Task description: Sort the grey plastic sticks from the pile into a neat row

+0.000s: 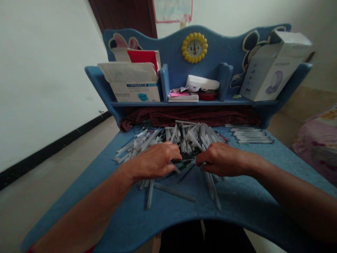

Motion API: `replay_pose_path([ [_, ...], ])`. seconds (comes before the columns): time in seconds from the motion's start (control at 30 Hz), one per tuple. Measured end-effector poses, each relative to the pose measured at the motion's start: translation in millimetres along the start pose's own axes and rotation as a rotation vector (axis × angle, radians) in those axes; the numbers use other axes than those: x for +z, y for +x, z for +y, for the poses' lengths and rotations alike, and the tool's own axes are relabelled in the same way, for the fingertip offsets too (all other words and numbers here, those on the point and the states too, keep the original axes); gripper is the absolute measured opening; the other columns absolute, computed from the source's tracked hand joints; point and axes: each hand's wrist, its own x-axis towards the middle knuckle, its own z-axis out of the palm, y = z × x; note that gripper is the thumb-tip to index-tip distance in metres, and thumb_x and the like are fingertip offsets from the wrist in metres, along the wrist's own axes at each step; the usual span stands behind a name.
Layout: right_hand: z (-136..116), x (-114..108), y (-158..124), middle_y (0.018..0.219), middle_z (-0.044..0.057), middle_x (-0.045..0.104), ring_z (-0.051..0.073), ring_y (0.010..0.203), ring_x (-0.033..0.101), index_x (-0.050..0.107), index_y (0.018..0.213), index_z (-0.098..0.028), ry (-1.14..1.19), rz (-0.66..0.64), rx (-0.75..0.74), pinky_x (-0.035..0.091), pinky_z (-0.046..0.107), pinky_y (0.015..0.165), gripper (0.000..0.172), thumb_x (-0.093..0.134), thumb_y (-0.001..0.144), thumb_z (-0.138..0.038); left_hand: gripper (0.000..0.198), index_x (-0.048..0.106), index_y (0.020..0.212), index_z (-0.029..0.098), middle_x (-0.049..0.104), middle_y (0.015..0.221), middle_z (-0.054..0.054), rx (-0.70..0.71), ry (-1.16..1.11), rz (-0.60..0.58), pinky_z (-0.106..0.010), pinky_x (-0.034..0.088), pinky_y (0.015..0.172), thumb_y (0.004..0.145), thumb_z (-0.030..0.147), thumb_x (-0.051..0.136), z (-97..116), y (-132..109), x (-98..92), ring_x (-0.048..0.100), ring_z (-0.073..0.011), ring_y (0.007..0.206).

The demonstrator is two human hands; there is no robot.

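My left hand (158,160) is closed over the near side of a heap of pen parts. A short translucent pen piece (176,168) sticks out from between its fingertips. Opposite it, my right hand (218,158) is pinched, its fingertips pointing toward the left hand; what they hold is hidden. Behind and between the hands lie many clear pen barrels (195,137), mixed with thin dark refills (186,172). A loose barrel (175,191) rests in front of the left hand. Several pens lie side by side in a row (250,135) at the right.
The blue desk (126,218) has a raised shelf holding a mask box (137,89), a stack of paper (183,97) and a white carton (273,70). A yellow flower-shaped clock (195,47) is on the backboard. Dark red checked cloth (189,115) lies under the shelf.
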Motion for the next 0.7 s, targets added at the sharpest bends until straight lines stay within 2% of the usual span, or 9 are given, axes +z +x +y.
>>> replay_pose_path([
  [0.2,-1.0,-2.6,-7.6,0.074,0.003,0.068,0.014,0.065,0.059,0.068,0.085,-0.021,-0.009,-0.192,-0.108,0.032,0.024,0.056,0.019,0.053,0.076,-0.015,0.014,0.062,0.071,0.018,0.060,0.082,-0.005,-0.050,0.110,-0.079,-0.033,0.043,0.076,0.069,0.005,0.056,6.3,0.6,9.4,0.054,-0.0213,0.085],
  [0.37,-20.1,3.8,-9.0,0.069,0.004,0.067,0.015,0.061,0.059,0.067,0.085,-0.019,-0.022,-0.156,-0.142,0.029,0.025,0.053,0.016,0.053,0.080,-0.023,0.013,0.061,0.065,0.017,0.059,0.078,-0.005,-0.061,0.144,-0.099,-0.032,0.043,0.074,0.072,0.007,0.057,2.8,4.4,12.3,0.053,-0.0200,0.082],
  [0.53,-44.0,13.3,-3.3,0.069,0.007,0.068,0.016,0.058,0.060,0.065,0.084,-0.016,-0.040,-0.116,-0.171,0.028,0.025,0.050,0.021,0.050,0.084,-0.031,0.013,0.064,0.074,0.018,0.060,0.082,-0.004,-0.022,0.127,0.030,-0.032,0.043,0.080,0.080,0.012,0.054,-3.0,4.4,8.1,0.054,-0.0185,0.084],
  [0.63,-43.0,18.2,-1.5,0.069,0.008,0.069,0.018,0.058,0.062,0.064,0.082,-0.015,-0.078,-0.085,-0.137,0.028,0.026,0.049,0.018,0.049,0.084,-0.026,0.011,0.064,0.081,0.017,0.062,0.083,-0.005,-0.040,0.110,0.166,-0.032,0.044,0.080,0.083,0.017,0.053,-7.2,5.1,8.0,0.056,-0.0188,0.084],
  [0.7,-37.4,21.7,-0.2,0.070,0.007,0.069,0.017,0.058,0.063,0.062,0.084,-0.016,-0.123,-0.009,-0.099,0.027,0.026,0.048,0.014,0.048,0.083,-0.019,0.012,0.064,0.084,0.016,0.064,0.083,-0.005,-0.068,0.110,0.275,-0.032,0.045,0.078,0.084,0.020,0.053,-8.7,6.2,9.2,0.057,-0.0189,0.082],
])
